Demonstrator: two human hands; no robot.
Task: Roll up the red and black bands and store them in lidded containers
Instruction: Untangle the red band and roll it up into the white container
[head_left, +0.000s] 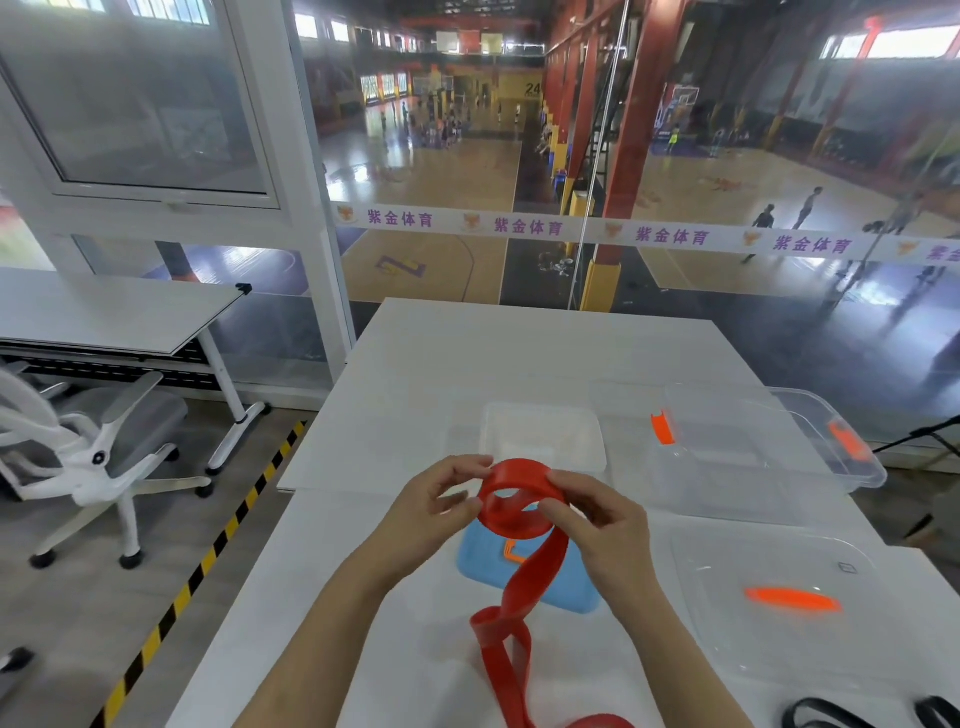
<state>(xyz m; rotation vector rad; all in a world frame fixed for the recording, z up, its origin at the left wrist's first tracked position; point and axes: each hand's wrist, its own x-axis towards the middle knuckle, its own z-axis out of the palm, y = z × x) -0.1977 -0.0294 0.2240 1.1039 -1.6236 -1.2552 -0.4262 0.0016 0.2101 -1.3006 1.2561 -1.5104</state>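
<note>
Both hands hold a red band (521, 499) above a white table (395, 395): the left hand (441, 506) and right hand (597, 525) pinch its rolled loop, the tail hanging down. A blue lid (566, 587) lies beneath. Clear containers (769, 447) stand right; a black band (826, 719) lies near the table's edge.

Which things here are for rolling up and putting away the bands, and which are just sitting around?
For the job:
left hand and right hand, both holding the red band
black band
small white container
big clear container
blue lid
clear lid

Just sitting around:
office chair
side desk
</note>
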